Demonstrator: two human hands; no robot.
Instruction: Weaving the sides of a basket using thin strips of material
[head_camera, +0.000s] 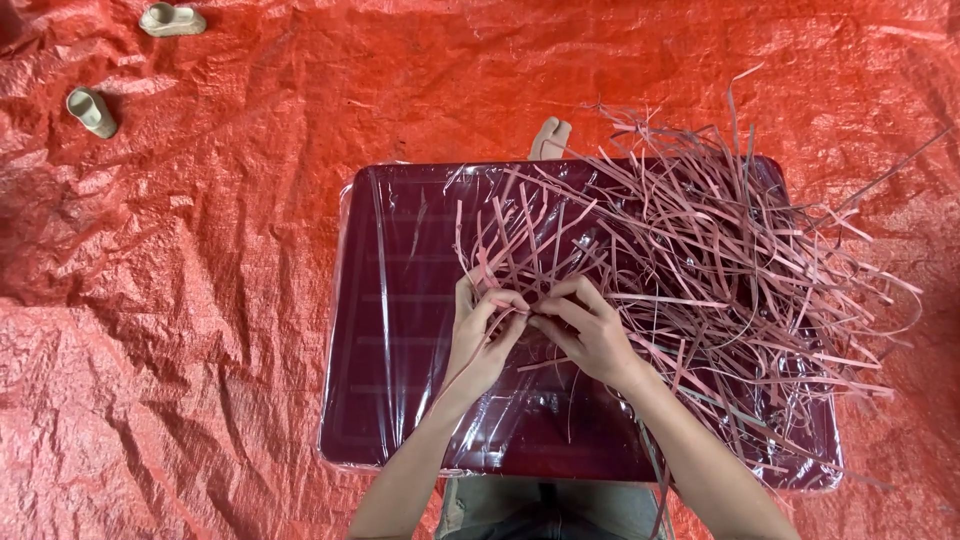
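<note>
My left hand (482, 335) and my right hand (585, 330) meet over the middle of the maroon tray (390, 400), fingertips pinched narrow on the same few pink strips (520, 300) where they cross. The strips I hold are thin, flat and ribbon-like, and they fan upward and away from me, their long axes running from my fingers toward the far edge of the tray, some leaning left, some right. To my right lies the loose pile of strips (720, 260), too many and too tangled to count; most of them run slantwise from near my hands out to the far right, and their ends overhang the tray's right edge onto the red tarp (180, 300). The tray is one, rectangular with rounded corners, and it is wrapped in clear plastic film that wrinkles and shines. The tarp beneath is woven plastic sheeting, heavily creased. On it at the far left lie two small beige shoes (92, 110), well apart from the tray, and one beige piece (550, 138) of a kind I cannot tell peeks out just behind the tray's far edge.
</note>
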